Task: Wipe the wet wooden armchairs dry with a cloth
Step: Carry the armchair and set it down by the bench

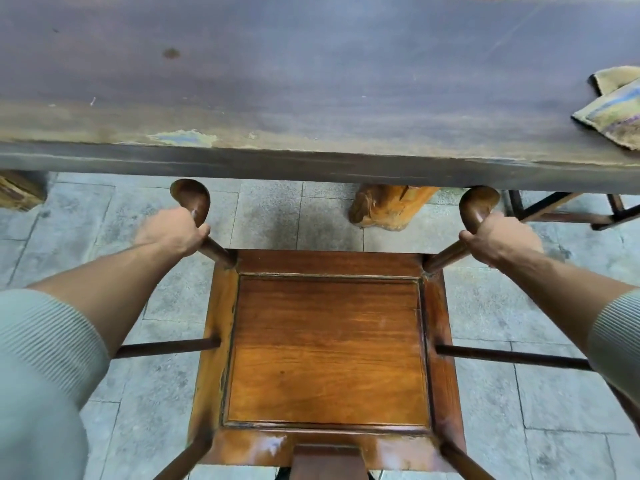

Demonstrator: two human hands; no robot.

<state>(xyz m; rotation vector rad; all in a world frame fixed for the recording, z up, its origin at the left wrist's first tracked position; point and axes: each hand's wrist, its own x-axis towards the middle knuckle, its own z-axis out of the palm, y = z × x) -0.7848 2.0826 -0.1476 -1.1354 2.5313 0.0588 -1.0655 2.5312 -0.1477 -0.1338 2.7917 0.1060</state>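
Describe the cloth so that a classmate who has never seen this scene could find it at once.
Start at the long dark wooden table that runs across the top of the view. Follow its top to the far right edge, where the cloth lies crumpled. It is the only soft, pale yellowish thing on that bare surface.

The armchair (pixel 327 351) is cut off at six o'clock, so its backrest and rear legs are lost below the frame. The cloth (pixel 614 109), at three o'clock on the table (pixel 277 81), is clipped by the right edge and its full extent cannot be told. The table is cropped at nine, twelve and three o'clock. The fingertips of the left hand (pixel 171 230) and the right hand (pixel 502 239) are hidden behind the armrest posts gripped by them. A second piece of furniture (pixel 568 209) at two o'clock is largely concealed beneath the tabletop. Both sleeves are blurred.
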